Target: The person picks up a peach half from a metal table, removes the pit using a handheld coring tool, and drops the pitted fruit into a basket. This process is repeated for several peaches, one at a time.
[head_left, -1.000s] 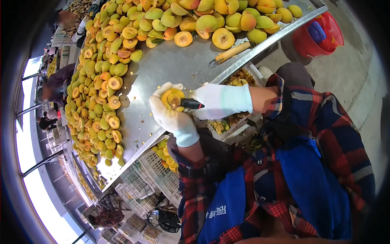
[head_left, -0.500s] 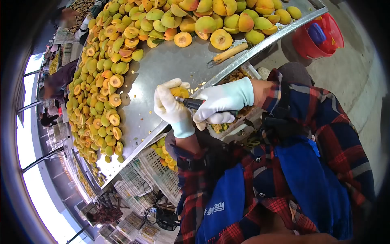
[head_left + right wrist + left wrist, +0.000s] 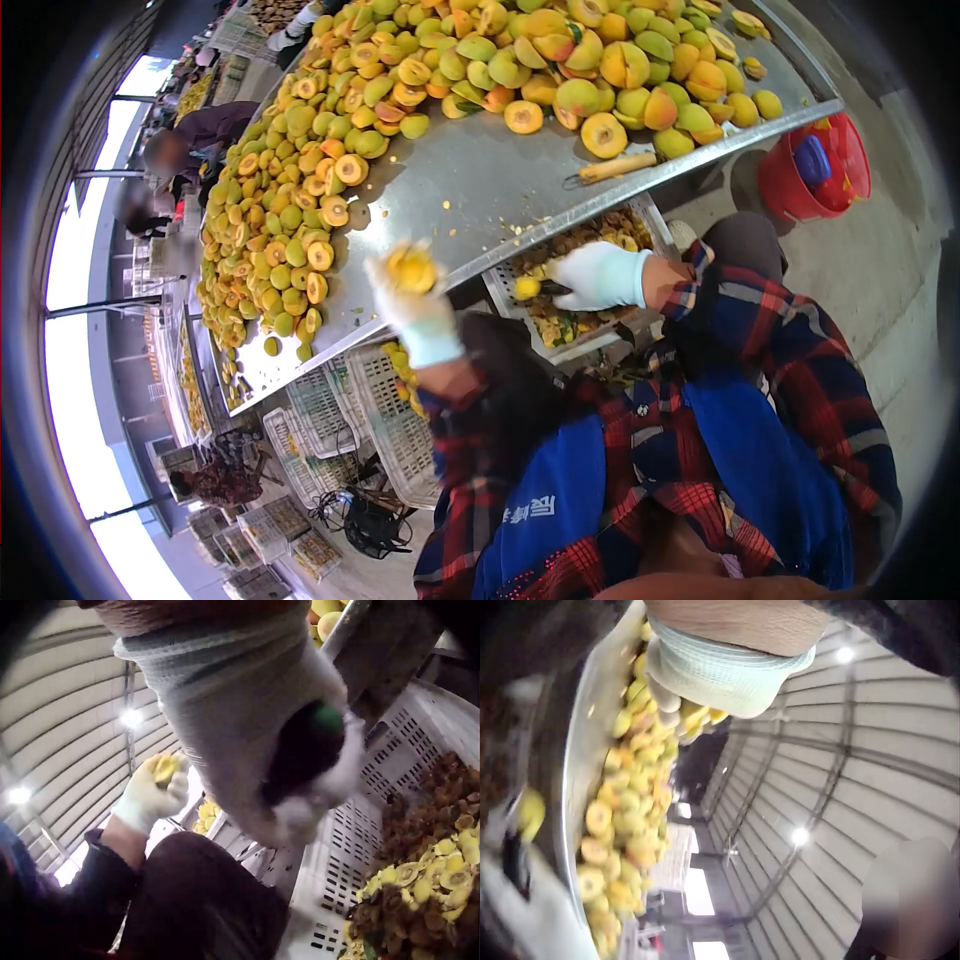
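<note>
In the head view the gloved left hand (image 3: 408, 295), blurred, holds a yellow fruit piece (image 3: 411, 270) above the metal table's front edge. The same hand in the right wrist view (image 3: 154, 796) has its fingers curled round the fruit (image 3: 166, 771). The gloved right hand (image 3: 598, 276) grips a dark-handled tool (image 3: 552, 288) over a crate (image 3: 648, 212) of scraps. A yellow piece (image 3: 527, 288) is at the tool's far end, and it also shows in the left wrist view (image 3: 531, 814). The right wrist view shows the dark handle (image 3: 304, 750) inside the right hand's grip.
Halved fruit (image 3: 380, 100) is heaped along the far and left sides of the metal table (image 3: 470, 190). A wooden-handled tool (image 3: 618, 167) lies near its edge. A red bucket (image 3: 790, 195) stands at the right, white crates (image 3: 400, 440) below. Other people are at the left.
The hands have moved apart. The right hand has gone down and right over the scrap crate with the tool and a yellow piece; the left still holds its fruit. The head view has shifted.
</note>
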`<state>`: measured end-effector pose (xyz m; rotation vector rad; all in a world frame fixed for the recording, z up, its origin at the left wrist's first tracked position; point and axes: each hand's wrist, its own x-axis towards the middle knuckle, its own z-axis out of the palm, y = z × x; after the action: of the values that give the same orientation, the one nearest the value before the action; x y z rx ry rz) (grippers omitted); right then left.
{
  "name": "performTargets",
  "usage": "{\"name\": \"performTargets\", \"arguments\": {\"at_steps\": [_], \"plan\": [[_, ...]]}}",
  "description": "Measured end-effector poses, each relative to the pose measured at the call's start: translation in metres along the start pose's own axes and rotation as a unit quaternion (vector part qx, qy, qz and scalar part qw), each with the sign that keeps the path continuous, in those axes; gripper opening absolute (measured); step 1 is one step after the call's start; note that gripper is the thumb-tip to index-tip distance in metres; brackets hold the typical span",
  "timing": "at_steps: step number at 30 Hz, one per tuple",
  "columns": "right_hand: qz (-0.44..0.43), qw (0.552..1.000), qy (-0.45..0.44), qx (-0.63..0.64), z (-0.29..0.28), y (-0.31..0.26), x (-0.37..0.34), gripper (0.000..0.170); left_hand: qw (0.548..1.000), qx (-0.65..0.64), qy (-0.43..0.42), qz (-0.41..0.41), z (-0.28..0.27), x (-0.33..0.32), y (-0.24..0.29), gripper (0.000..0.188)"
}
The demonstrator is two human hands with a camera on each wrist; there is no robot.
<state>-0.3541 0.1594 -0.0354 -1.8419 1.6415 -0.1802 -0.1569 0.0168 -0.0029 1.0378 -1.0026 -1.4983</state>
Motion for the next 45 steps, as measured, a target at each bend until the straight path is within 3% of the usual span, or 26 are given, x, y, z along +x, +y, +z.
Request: {"name": "performTargets", "arguments": {"at_steps": [1,2,3,4,5,8,10,14,15,16,18,20,22,23,25,27,29,30,31,33,35,37,38,41,43,45], "plan": [[0.053,0.997,-0.045,-0.038,0.002,0.009,-0.002,0.032,0.987,0.140,0.030,0.079,-0.022,-0.001,0.018,0.039],[0.094,0.993,-0.043,-0.061,0.006,0.021,-0.001,0.032,0.966,0.239,0.061,0.072,-0.045,0.001,0.037,0.039],[0.135,0.987,-0.040,-0.081,0.008,0.031,0.001,0.032,0.834,0.520,0.036,0.179,-0.091,0.015,0.040,0.043],[0.120,0.990,0.067,-0.024,0.004,0.033,-0.002,0.035,0.694,0.707,0.039,0.129,-0.117,0.018,0.049,0.045],[0.102,0.991,0.087,-0.021,-0.005,0.030,-0.004,0.034,0.652,0.750,0.039,0.099,-0.124,0.017,0.057,0.046],[0.117,0.991,0.069,0.011,-0.005,0.023,-0.009,0.034,0.673,0.736,0.020,0.065,-0.133,0.049,0.062,0.044],[0.129,0.991,0.045,0.000,-0.006,0.019,-0.009,0.032,0.659,0.723,-0.002,0.207,-0.117,0.090,0.051,0.048],[0.072,0.990,0.118,0.021,-0.001,0.019,-0.013,0.034,0.614,0.741,0.023,0.269,-0.044,0.187,0.035,0.060],[0.101,0.990,0.083,0.046,-0.011,0.010,-0.016,0.038,0.597,0.747,0.043,0.289,-0.025,0.213,0.028,0.062],[0.088,0.992,0.088,0.017,-0.007,0.012,-0.014,0.039,0.605,0.758,0.054,0.240,-0.012,0.234,0.022,0.064],[0.091,0.994,0.053,0.020,0.003,0.025,-0.007,0.039,0.576,0.780,0.048,0.238,-0.001,0.267,0.009,0.063],[0.106,0.993,0.024,0.043,-0.011,0.022,-0.007,0.040,0.553,0.796,0.024,0.242,0.007,0.273,0.002,0.061],[0.106,0.993,0.016,0.052,-0.010,0.024,-0.008,0.041,0.519,0.835,-0.010,0.183,0.006,0.271,-0.007,0.054],[0.072,0.995,0.019,0.074,-0.010,0.023,-0.011,0.041,0.515,0.838,-0.014,0.180,0.003,0.264,-0.011,0.054],[0.037,0.994,0.019,0.102,-0.013,0.021,-0.014,0.041,0.581,0.794,0.025,0.180,-0.008,0.247,-0.016,0.050],[0.040,0.995,-0.004,0.088,-0.017,0.018,-0.017,0.040,0.592,0.788,0.059,0.156,-0.030,0.249,-0.020,0.048],[0.023,0.998,0.022,0.059,-0.020,0.014,-0.016,0.041,0.746,0.658,0.016,0.097,-0.061,0.243,-0.024,0.044],[0.011,0.997,0.042,0.058,-0.019,0.013,-0.016,0.042,0.806,0.590,-0.046,0.029,-0.071,0.238,-0.023,0.039],[-0.004,0.989,0.108,0.104,-0.018,0.011,-0.015,0.041,0.852,0.512,-0.100,-0.042,-0.077,0.232,-0.020,0.034],[-0.011,0.977,0.192,0.096,-0.012,0.013,-0.009,0.042,0.946,0.278,-0.119,-0.118,-0.073,0.203,-0.018,0.038],[-0.016,0.964,0.210,0.163,-0.019,0.012,-0.010,0.040,0.955,0.207,-0.123,-0.171,-0.055,0.163,-0.004,0.028],[-0.085,0.960,0.234,0.130,-0.018,0.013,-0.010,0.039,0.961,0.137,-0.137,-0.196,-0.025,0.115,0.010,0.019],[-0.033,0.961,0.215,0.172,-0.023,0.006,-0.013,0.038,0.961,0.084,-0.166,-0.205,-0.015,0.092,0.014,0.020],[-0.066,0.949,0.255,0.175,-0.016,0.005,-0.011,0.038,0.951,-0.044,-0.234,-0.197,-0.001,0.039,0.010,0.030],[-0.076,0.940,0.283,0.175,-0.011,0.002,-0.012,0.037,0.948,-0.063,-0.239,-0.198,0.018,0.008,0.009,0.036],[-0.075,0.936,0.291,0.184,-0.014,-0.004,-0.014,0.036,0.931,-0.166,-0.229,-0.230,0.028,-0.007,-0.002,0.041]]}}
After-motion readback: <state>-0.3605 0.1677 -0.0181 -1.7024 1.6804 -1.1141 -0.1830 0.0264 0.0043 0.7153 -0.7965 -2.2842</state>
